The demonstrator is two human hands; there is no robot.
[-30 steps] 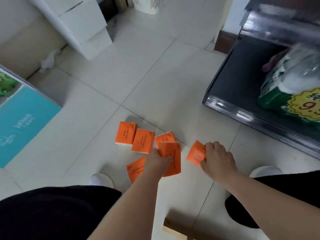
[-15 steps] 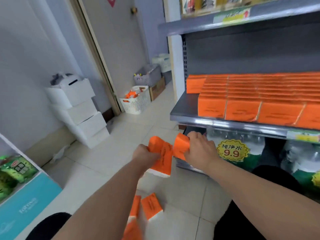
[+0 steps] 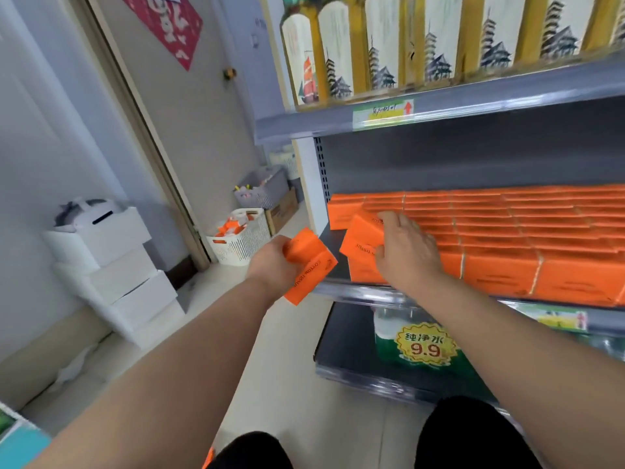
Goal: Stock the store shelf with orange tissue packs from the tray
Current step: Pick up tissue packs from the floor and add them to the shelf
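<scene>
Nearly full shelf [image 3: 351, 292] w/ orange packs [image 3: 541, 231], white basket [image 3: 241, 247] w/ orange items

A: What is in the room?
B: A pale wall [image 3: 40, 137] fills the left of the frame. Beside it is a beige door [image 3: 189, 130] with a red paper [image 3: 165, 25] at the top.
A: And on the floor?
B: The floor [image 3: 287, 367] has light tiles. White boxes [image 3: 111, 265] are stacked at the left by the wall. A white basket [image 3: 241, 243] sits near the door, a grey basket [image 3: 262, 192] behind it. The store shelf [image 3: 473, 96] stands at the right.
</scene>
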